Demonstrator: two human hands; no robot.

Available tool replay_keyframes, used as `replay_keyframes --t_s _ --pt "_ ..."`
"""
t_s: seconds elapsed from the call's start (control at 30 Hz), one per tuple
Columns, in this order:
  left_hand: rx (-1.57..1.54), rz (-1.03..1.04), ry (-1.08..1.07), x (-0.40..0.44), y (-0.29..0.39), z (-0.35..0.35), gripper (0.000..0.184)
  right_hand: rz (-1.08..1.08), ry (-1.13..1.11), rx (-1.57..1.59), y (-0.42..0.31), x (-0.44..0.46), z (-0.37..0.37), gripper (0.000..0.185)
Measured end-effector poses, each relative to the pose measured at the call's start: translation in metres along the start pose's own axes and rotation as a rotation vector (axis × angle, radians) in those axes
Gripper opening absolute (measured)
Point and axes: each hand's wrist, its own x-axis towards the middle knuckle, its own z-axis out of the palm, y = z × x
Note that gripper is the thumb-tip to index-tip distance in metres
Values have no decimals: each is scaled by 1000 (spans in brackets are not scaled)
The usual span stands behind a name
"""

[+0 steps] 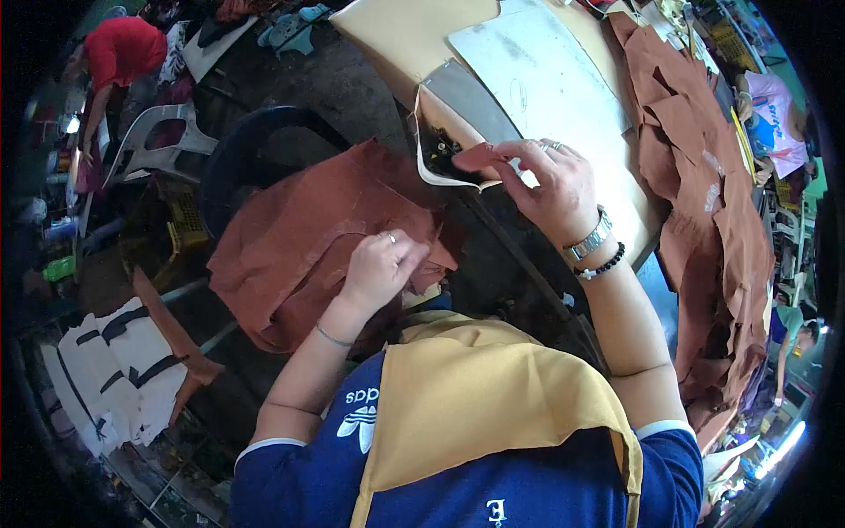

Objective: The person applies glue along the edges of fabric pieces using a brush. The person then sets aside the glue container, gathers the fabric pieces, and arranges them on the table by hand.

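Observation:
My right hand (559, 189), with a watch and a dark beaded bracelet at the wrist, pinches a small reddish-brown leather piece (476, 157) between thumb and fingers. The piece hangs over an open pouch-like holder (429, 165) with a pale rim at the table's corner; small dark items lie inside it. Over on the left, my left hand (378, 268) has its fingers curled on the edge of a large reddish-brown leather sheet (308, 238). That sheet is draped in folds near my lap, partly over a dark round tub (231, 167).
A pale table (387, 40) carries a grey-white board (537, 75). Long brown leather sheets (695, 185) lie along the right. A white plastic chair (163, 141), white pieces with black strips (119, 370), and a person in red (125, 51) are left. Another person (775, 119) sits far right.

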Motion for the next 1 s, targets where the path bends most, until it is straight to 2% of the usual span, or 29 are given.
replay_keyframes --t_s 0.03,0.07,0.17,0.23,0.27,0.47,0.57,0.7,0.83,1.0 --pt "13 13 49 9 3 -9 12 -23 53 3 1 1 0 12" --pt "-58 11 190 22 10 -13 10 -11 -28 -26 1 -1 1 11" --pt "177 109 279 59 14 -36 9 11 -232 -108 6 -16 16 11" --pt "285 202 279 88 12 -41 9 1 -314 -155 11 -24 30 15" --pt "353 157 217 101 11 -40 10 98 -491 -193 7 -25 30 20" --pt "932 59 -141 150 17 3 16 132 -251 -16 -3 -55 9 20" --pt "1073 7 -230 151 19 23 17 215 -180 -40 -2 -84 -18 18" --pt "1078 -69 -270 159 20 24 17 351 -125 -70 4 -130 -48 15" --pt "1019 -77 -165 162 6 29 11 469 -103 -87 14 -171 -62 11" --pt "797 151 -47 151 0 3 8 534 -44 -62 20 -193 -66 10"
